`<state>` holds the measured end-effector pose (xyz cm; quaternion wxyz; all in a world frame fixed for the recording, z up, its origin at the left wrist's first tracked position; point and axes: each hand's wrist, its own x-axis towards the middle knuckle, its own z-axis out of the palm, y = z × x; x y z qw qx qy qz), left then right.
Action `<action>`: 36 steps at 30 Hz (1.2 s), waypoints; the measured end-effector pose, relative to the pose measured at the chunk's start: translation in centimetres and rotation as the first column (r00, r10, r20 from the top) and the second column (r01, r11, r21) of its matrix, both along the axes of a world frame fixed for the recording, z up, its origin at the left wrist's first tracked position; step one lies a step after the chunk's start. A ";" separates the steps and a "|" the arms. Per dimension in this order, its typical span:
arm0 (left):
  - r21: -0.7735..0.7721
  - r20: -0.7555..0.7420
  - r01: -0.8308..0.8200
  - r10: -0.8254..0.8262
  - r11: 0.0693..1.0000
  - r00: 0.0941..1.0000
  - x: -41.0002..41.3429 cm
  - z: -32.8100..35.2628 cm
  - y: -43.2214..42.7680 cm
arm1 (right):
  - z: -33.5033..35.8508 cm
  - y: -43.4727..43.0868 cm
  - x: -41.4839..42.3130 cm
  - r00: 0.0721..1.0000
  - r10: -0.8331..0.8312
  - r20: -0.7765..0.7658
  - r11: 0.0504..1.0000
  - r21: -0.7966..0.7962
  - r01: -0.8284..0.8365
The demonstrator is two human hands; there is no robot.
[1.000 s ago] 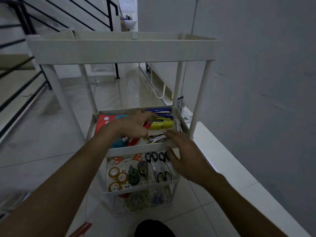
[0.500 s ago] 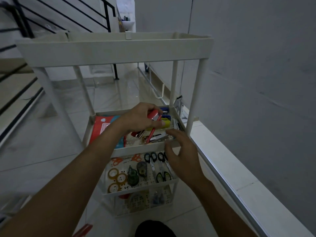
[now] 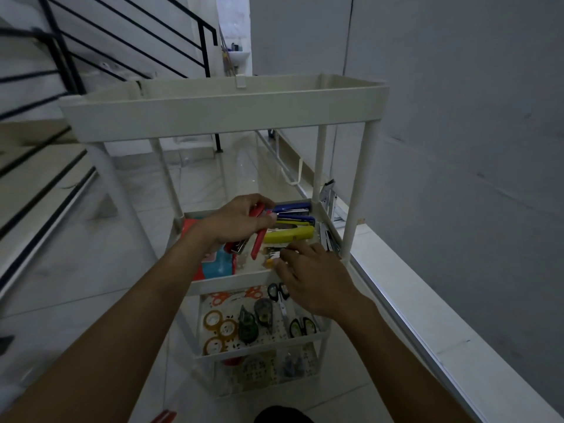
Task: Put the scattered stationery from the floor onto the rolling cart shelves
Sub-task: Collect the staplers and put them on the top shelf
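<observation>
A white rolling cart (image 3: 222,116) stands before me with several shelves. My left hand (image 3: 236,222) grips a red stapler (image 3: 258,239) over the second shelf (image 3: 232,280), its lower end hanging open. My right hand (image 3: 311,276) reaches over that shelf's front rim and its fingertips pinch a small metal and yellow item (image 3: 271,254). A yellow stapler (image 3: 290,233) and a blue stapler (image 3: 294,210) lie at the back of this shelf. A red and blue packet (image 3: 218,264) lies at its left.
The shelf below holds tape rolls (image 3: 218,328), green tape dispensers (image 3: 247,326) and scissors (image 3: 300,326). A grey wall (image 3: 457,148) and white ledge (image 3: 427,300) run along the right. A black stair railing (image 3: 61,56) is at the left. A red object (image 3: 163,416) lies on the tiled floor.
My left hand has lifted the red stapler out of the pile and holds it above the shelf. My right hand has moved up from the shelf's front to the small item.
</observation>
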<state>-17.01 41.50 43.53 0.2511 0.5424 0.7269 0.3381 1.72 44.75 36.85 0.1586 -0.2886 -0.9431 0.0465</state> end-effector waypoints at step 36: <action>0.224 0.139 0.043 -0.076 0.974 0.987 1.8 -1.1 2.5 | 0.6 0.8 2.1 0.961 -0.050 -0.272 0.955 -0.294 -0.033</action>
